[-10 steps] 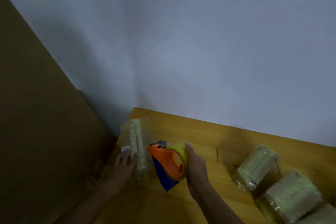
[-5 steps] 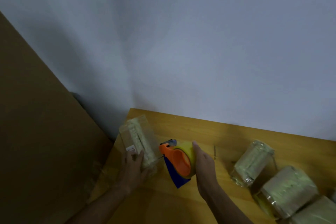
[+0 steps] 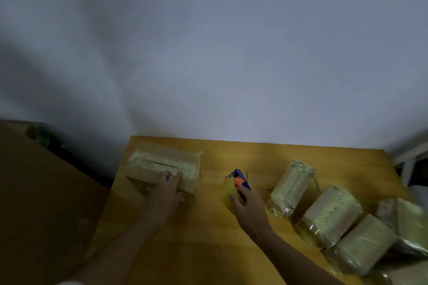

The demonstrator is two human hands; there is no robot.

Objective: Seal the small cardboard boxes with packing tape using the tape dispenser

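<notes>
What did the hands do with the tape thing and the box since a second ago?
The right hand pulled the tape dispenser away from the box to the right, so a gap now lies between them. The left hand stays on the box, which now lies crosswise. The taped boxes on the right seem unmoved.

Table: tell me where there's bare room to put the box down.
Bare wood lies between the left-hand box and the tape dispenser, along the table edge by the wall, and near you between both forearms. The right side is crowded with taped boxes packed close together.
</notes>
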